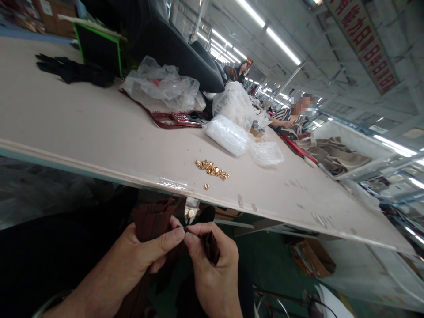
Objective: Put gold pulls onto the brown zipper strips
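My left hand (142,251) is closed around a bundle of dark brown strips (154,220), its thumb and forefinger meeting at the front. Close beside it, my right hand (213,265) pinches at the same spot and has a folded brown strip (210,248) tucked in its curled fingers. What lies right between the fingertips is too small to make out. Just above them, a metal jaw-like tool (191,209) juts from under the table edge with a gold piece at its tip. On the table beyond is a small pile of gold metal pieces (213,169), with a loose one (206,187) nearer me.
Clear plastic bags (228,134) lie behind the gold pieces on the table (99,137). Further left are a black glove-like item (71,70) and a green-edged black box (99,48). A person (291,117) sits further along at right. Below stands an open carton (316,258).
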Motion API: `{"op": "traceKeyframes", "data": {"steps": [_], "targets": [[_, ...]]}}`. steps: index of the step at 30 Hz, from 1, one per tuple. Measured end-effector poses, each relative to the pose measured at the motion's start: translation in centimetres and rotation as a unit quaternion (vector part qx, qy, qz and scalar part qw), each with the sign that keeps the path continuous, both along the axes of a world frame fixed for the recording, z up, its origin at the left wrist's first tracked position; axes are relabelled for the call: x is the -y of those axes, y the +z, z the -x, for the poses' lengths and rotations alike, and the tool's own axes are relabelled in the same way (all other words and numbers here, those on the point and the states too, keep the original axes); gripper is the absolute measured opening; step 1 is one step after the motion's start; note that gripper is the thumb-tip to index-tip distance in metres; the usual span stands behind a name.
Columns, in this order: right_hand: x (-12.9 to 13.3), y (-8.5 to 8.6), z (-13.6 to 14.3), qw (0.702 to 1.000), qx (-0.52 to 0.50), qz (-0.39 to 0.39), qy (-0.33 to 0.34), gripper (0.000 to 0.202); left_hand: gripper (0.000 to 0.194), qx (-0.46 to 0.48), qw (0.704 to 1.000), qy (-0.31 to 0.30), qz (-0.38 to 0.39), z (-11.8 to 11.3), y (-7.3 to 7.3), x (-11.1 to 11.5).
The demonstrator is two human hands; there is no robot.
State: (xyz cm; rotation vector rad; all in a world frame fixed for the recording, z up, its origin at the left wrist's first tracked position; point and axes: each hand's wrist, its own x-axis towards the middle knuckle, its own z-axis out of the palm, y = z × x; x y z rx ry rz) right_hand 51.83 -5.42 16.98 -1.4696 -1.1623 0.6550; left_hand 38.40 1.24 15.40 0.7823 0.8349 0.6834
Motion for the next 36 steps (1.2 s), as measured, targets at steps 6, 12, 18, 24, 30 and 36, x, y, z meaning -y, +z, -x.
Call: {"op": "traceKeyframes", "data": {"steps": [6,12,18,24,30,36], "targets": [[0.3,-0.3,-0.3,0.952,0.245,-0.174,0.049,0.028,0.032,0.131,0.975,-0.030,0.175,-0.5,-0.1,0.3],[0.4,-1.0,0.6,0.957,0.222,-0.182,0.048,0.040,0.037,0.119,0.975,-0.012,0.188,-0.5,-0.4,0.4],[-0.3,-0.5,1.4,0.992,-0.123,-0.024,-0.024,0.008,0.038,0.065,0.993,-0.017,0.092,-0.5,-0.7,0.4],[-0.8,-0.8,0.9,0.918,-0.390,0.062,0.028,0.034,0.033,0.070,0.994,-0.015,0.087,-0.3,-0.6,-0.1],[-1.6,-0.8,0.3,0.877,-0.474,0.083,0.002,0.034,0.036,0.025,0.998,-0.026,0.049,-0.7,-0.6,-0.7],[-1.9,-0.8,0.2,0.875,-0.472,0.108,-0.004,0.033,0.036,0.021,0.998,-0.038,0.036,-0.9,-0.7,-0.7]]}}
